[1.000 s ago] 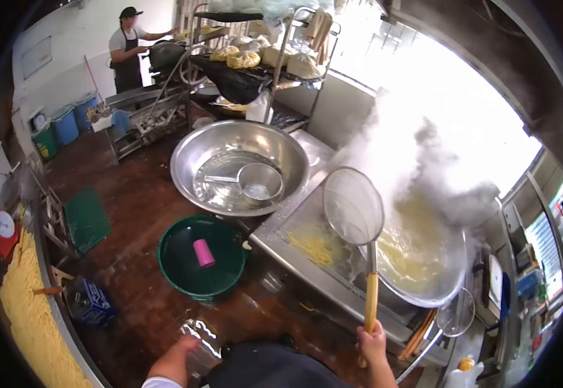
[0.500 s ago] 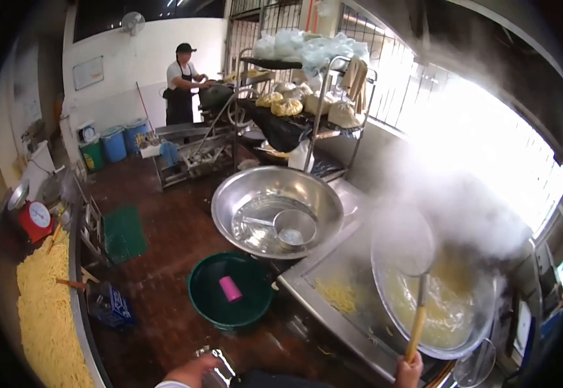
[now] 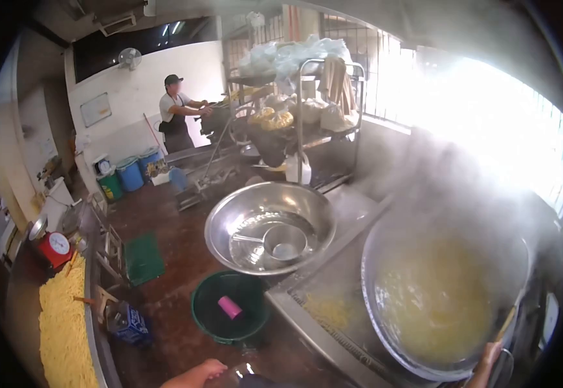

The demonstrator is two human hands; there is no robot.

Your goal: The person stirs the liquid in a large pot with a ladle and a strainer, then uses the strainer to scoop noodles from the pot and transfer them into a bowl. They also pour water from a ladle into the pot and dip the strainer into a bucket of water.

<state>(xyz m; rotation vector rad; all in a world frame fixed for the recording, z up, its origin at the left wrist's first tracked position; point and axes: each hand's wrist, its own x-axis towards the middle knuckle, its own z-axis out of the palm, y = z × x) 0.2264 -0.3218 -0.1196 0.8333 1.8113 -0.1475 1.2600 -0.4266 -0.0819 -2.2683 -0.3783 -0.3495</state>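
At the lower right, my right hand [image 3: 486, 362] is closed round the wooden handle of a long-handled strainer [image 3: 507, 323]. Its metal neck reaches to the right side of a large round pot [image 3: 367, 304], and steam hides the strainer's head. Yellowish, bubbling liquid [image 3: 433, 304] fills the pot. My left hand [image 3: 210, 370] is at the bottom edge with its fingers curled in. Bright glints show beside it, and whatever it may hold cannot be made out. Noodle strands [image 3: 327, 312] lie on the metal counter [image 3: 314, 323] left of the pot.
A wide steel basin [image 3: 213, 226] holds a handled pan [image 3: 285, 242]. Below it stands a green tub [image 3: 197, 310] with a pink cup [image 3: 230, 307]. Yellow noodles [image 3: 66, 323] cover the left table. A co-worker [image 3: 176, 119] stands at a machine behind, near a loaded rack [image 3: 301, 142].
My right hand has moved right, and the strainer's head, earlier raised over the pot, is now out of sight in steam. The view has shifted. Noodles remain on the counter.
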